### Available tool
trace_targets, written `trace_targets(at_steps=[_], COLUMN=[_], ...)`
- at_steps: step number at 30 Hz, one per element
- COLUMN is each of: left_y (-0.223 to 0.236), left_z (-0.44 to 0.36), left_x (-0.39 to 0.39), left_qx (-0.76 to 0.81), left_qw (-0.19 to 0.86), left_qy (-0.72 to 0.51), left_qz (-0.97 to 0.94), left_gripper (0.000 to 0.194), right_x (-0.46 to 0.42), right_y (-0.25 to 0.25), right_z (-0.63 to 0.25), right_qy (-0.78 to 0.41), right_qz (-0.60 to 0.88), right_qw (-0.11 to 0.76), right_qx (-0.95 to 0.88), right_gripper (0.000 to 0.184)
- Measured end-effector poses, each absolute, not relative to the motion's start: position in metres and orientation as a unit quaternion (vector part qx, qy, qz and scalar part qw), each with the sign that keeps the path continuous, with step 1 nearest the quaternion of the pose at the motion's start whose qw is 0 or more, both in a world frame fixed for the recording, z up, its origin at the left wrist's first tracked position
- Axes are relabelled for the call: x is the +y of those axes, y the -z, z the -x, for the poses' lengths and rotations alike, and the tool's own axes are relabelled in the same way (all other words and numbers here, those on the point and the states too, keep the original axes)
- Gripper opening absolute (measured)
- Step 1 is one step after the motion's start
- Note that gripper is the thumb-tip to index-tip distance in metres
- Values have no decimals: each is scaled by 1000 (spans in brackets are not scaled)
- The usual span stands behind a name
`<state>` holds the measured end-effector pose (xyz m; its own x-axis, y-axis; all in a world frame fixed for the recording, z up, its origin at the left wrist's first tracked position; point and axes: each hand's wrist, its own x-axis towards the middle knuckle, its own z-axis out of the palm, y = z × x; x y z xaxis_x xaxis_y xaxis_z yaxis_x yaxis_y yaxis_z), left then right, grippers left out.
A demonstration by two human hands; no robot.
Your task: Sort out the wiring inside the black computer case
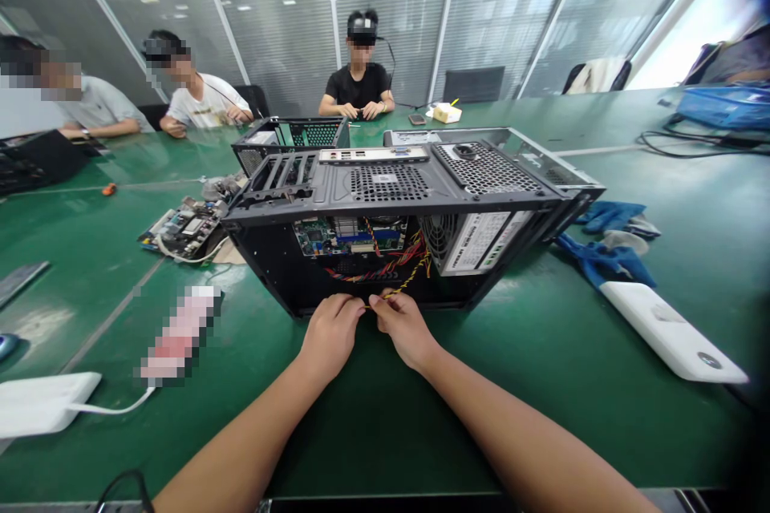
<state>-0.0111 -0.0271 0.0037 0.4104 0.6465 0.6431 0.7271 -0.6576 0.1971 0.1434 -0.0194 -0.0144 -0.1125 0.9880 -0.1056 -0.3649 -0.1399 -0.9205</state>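
Observation:
A black computer case (448, 176) lies in front of me with its open side facing me. Inside it are a green motherboard (313, 239), a bundle of red and dark cables (385, 268) and a power supply (487, 244) with a fan. A yellow-and-black cable (412, 282) runs out from near the power supply to the case's lower edge. My left hand (334, 333) pinches the end of this cable, its fingertips partly hiding what they grip. Close beside it, my right hand (404, 327) pinches the same cable between thumb and fingers.
Left of the case sits a loose motherboard (191, 228); a phone (180, 337) and white power bank (48, 405) lie nearer. Blue gloves (619, 256) and another white power bank (674, 333) are at right. Behind stands another case (294, 128). Several people sit around the green table (679, 200).

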Motion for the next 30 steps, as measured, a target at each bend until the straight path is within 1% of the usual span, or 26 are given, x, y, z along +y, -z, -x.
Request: trace_targets(at_steps=[5,11,14,19,22,24,26,28,30], left_y=[-4,-15,-19,-21,-22,-22,-22,-22,-22], left_z=[9,8,8,6,6,7,7,8,9], left_x=[-25,-22,-23,-23,-22,-22,-23,-25,-27], left_qx=[-441,-506,-531,-509,-469,-465,-484,-509,-517], left_qw=[-54,-256,-389,-661,-745,-748,-699,-602,-477], left_qy=[360,341,327,326,299,292,304,318,322], left_qz=[820,750,678,445,368,374,429,527,634], left_gripper=[22,23,29,37,41,39,35,31,27], right_x=[-19,-15,-13,-10,-10,-10,-10,-11,-11], right_y=[14,12,13,13,13,12,12,11,10], right_z=[-145,-152,-155,-159,-161,-161,-161,-161,-161], right_qy=[-630,-619,-618,-620,-630,-629,-618,-603,-593], right_qz=[410,401,398,378,363,365,381,396,403], right_qw=[526,491,467,441,430,427,427,429,430], right_qx=[-399,-464,-492,-527,-536,-537,-540,-544,-550], right_gripper=[43,39,37,38,39,40,40,40,40])
